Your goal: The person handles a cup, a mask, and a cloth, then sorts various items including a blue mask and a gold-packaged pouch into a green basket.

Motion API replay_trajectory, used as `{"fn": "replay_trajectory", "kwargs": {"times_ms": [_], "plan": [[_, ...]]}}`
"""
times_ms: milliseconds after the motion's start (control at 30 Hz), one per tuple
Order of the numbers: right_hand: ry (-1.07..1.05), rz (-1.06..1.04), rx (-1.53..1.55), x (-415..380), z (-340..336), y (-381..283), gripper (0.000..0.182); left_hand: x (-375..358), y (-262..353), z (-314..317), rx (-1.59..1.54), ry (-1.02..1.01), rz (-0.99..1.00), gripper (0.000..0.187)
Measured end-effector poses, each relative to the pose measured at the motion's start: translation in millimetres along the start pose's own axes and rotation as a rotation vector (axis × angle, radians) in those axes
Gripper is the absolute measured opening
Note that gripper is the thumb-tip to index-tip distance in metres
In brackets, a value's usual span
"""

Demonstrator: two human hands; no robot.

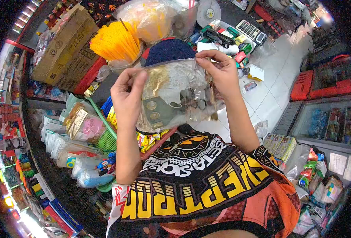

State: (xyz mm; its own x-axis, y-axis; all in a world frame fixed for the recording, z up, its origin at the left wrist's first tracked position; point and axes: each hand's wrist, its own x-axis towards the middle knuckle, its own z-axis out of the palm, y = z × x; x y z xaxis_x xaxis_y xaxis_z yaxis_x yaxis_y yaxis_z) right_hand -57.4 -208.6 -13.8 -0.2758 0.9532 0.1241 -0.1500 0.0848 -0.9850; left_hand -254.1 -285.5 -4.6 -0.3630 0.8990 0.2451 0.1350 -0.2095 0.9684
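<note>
Held up in front of my chest is a clear plastic bag, stretched between both hands by its upper edge. Two round, coin-like shapes and some dark grey patches show in or through it; I cannot make out exactly what they are. My left hand pinches the upper left corner between thumb and fingers. At the upper right corner, my right hand is closed in a similar pinch. Just beyond the bag lies a dark blue rounded item with a red edge, partly covered by it.
Yellow thin sticks stand in a bundle beside a cardboard box. A calculator and small boxes sit at the upper right. To the left, a green basket stands by plastic packets. White floor tiles extend rightward to a glass-fronted cabinet.
</note>
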Motion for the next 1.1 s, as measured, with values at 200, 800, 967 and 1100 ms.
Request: {"fn": "replay_trajectory", "kwargs": {"times_ms": [200,800,967,1100], "plan": [[0.0,-0.118,0.025,11,3,9,0.015,-16,5,-8,0.093,-0.388,-0.286,0.037],[-0.396,0.107,-0.019,120,-68,35,0.024,9,-37,31,-0.3,0.683,-0.13,0.047],[-1.125,0.031,-0.706,132,-139,26,0.01,-11,-35,65,0.4,0.854,-0.061,0.064],[-1.847,0.44,-1.142,118,-232,27,0.018,-86,8,51,0.722,0.471,-0.564,0.016]]}}
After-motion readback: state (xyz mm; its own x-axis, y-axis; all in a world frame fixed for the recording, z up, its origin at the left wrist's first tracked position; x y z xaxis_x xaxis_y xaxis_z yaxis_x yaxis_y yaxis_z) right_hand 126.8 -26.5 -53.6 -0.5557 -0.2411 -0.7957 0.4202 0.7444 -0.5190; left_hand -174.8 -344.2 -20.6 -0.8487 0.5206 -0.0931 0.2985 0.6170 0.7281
